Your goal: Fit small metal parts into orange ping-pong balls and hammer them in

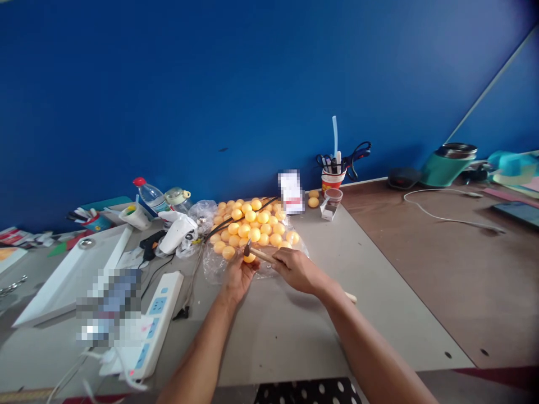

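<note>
My right hand [297, 270] is wrapped round the wooden handle of a small hammer [261, 255]. The handle's end shows past my right wrist. The dark hammer head is right over an orange ping-pong ball [250, 258]; whether they touch I cannot tell. My left hand [238, 276] has its fingers curled around that ball from below, partly hiding it. Just beyond both hands, many more orange balls lie heaped on a clear plastic bag [214, 269], with a black strap [229, 220] across them.
To the left are a white power strip [162, 320] with cables, a white tray [80, 280], a glue gun [150, 245] and a water bottle [151, 195]. Behind on the right stand a paper cup [332, 182] of pens, a small clear box [330, 209] and a teal container [448, 165].
</note>
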Motion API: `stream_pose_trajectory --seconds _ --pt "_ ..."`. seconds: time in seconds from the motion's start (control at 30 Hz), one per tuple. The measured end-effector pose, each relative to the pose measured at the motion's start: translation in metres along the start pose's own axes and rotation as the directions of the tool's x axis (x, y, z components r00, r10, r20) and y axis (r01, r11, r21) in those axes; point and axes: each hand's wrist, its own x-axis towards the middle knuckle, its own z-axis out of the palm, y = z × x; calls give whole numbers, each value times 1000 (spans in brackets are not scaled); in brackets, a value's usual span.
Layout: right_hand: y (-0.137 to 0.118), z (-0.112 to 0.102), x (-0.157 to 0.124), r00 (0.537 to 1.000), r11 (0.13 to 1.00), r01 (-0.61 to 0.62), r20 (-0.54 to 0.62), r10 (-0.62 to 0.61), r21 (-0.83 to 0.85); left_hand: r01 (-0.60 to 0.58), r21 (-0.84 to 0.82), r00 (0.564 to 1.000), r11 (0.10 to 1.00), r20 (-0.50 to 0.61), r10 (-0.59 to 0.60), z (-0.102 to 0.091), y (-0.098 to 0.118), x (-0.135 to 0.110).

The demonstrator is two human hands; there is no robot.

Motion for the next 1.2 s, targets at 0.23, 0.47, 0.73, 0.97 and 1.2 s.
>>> stream_pose_trajectory --seconds 0.23,0.47,0.73,0.97,1.2 --pt "1 -1 0 1000 1000 -7 1 7 4 4 -21 1000 1000 22 -4 -3 -1 1" --pt "-1 -2 0 1000 1000 1 15 -2 22 17 10 1000 1000 -11 -17 -2 -1 2" --pt "3 -2 1 992 998 40 -124 -35 40 9 22 999 1000 45 -10 4 0 -4" --pt "33 -8 6 867 975 -222 -465 183 -31 40 78 999 996 5 -40 6 3 -7" --pt "52 -14 7 754 848 -519 -527 393 -110 4 201 999 980 39 -12 9 1 -10"
